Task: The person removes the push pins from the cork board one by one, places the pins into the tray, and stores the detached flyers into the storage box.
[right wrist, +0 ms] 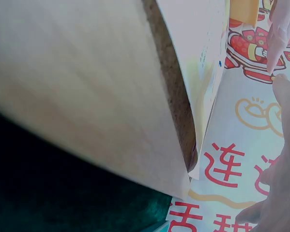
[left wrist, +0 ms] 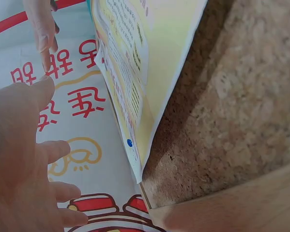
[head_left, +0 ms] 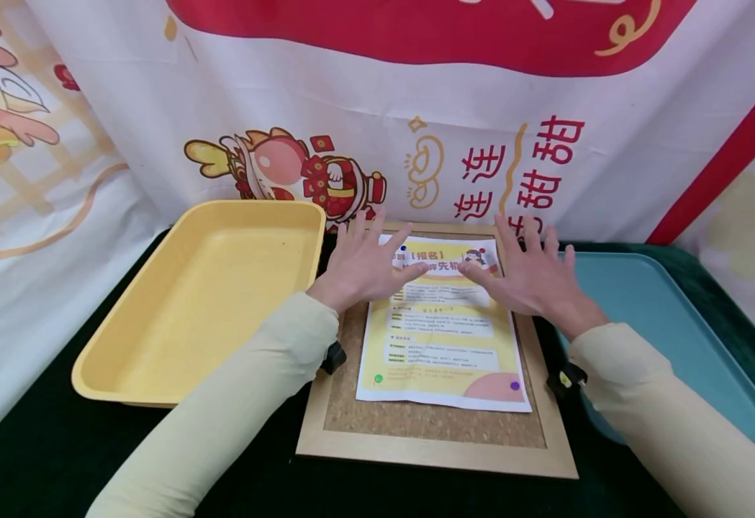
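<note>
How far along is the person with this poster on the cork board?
The poster lies on the cork board, with coloured pins showing at three corners: blue, green and purple. The left hand and right hand are spread open over its top edge. The top right corner is hidden, and both trays hold nothing.

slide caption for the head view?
Both open hands, left hand and right hand, spread over the top of a flyer pinned to a cork board, between two trays.
</note>
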Motion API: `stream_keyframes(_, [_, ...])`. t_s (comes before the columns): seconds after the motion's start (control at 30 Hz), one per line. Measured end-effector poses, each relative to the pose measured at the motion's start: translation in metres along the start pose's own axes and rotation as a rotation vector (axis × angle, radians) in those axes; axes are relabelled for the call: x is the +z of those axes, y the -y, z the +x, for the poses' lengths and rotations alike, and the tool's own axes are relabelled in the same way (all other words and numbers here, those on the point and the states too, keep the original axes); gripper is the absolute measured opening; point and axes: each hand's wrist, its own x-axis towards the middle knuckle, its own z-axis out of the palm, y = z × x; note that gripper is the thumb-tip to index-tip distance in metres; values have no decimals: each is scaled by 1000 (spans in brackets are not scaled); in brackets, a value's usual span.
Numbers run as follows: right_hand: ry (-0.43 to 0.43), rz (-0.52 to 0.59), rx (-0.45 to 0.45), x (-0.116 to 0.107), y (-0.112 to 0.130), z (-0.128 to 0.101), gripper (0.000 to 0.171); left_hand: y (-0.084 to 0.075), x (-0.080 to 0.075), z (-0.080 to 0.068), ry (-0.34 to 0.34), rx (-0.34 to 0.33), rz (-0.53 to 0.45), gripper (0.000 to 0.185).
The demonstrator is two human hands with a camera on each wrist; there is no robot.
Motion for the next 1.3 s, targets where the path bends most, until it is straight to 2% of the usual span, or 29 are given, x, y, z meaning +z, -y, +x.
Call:
stream_keyframes(0.23, [-19, -1, 1, 0, -2, -1, 116, 1, -2, -2, 12, -1, -24, 82])
stream_keyframes(0.33, [-30, 3, -6, -1, -4, -1, 116, 1, -5, -5, 42, -10, -76, 82])
stream_keyframes(0.5, [-79, 35, -30, -4, -2, 0, 114, 5, -7, -11, 162, -15, -166, 80])
stream_keyframes(0.67, [-90, 88, -74, -8, 2, 3, 107, 9, -1, -13, 308, 55, -139, 79])
stream_keyframes(0.77, [-80, 128, -81, -10, 6, 6, 101, 11, 0, -13, 351, 76, -151, 81])
stream_keyframes(1.07, [-60, 347, -32, -15, 27, 18, 83, 11, -2, -15, 466, 76, -122, 85])
stream_keyframes(1.3, [-41, 591, 21, -16, 44, 36, 65, 11, -4, -17, 485, 65, -100, 88])
